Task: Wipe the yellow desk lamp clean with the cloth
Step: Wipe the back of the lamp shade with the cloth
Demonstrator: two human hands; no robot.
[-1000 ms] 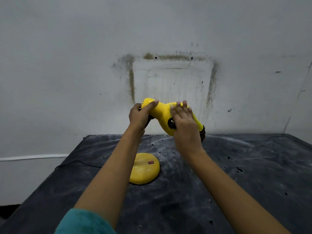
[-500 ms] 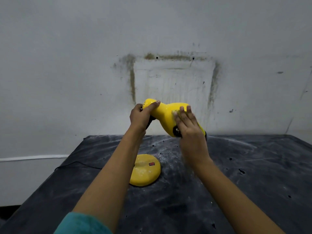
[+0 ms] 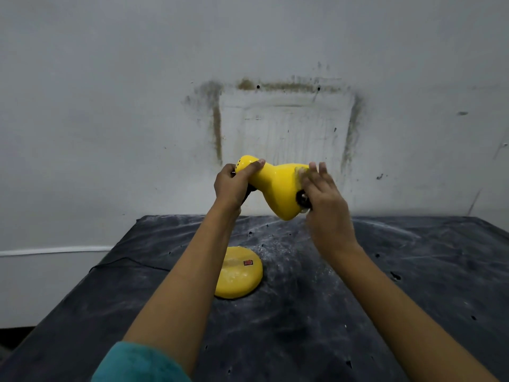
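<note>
The yellow desk lamp's head (image 3: pixel 276 188) is held up above the dark table, tilted with its wide shade down to the right. My left hand (image 3: pixel 231 186) grips its narrow perforated end. My right hand (image 3: pixel 327 208) lies flat against the shade's right side, pressing a pale cloth (image 3: pixel 300 170) that shows only as a small bit under my fingertips. A dark part sits on the shade by my right thumb. The lamp's round yellow base (image 3: pixel 237 279) with a red switch (image 3: pixel 248 262) rests on the table below my left forearm. The lamp's neck is hidden.
The table is covered by a dusty black sheet (image 3: pixel 371 299) with small holes. A thin black cable (image 3: pixel 124 261) runs off its left edge. A stained white wall (image 3: pixel 286 119) stands close behind the lamp.
My right hand has slid rightward along the shade, uncovering more of its yellow surface. My left hand keeps its grip on the narrow end.
</note>
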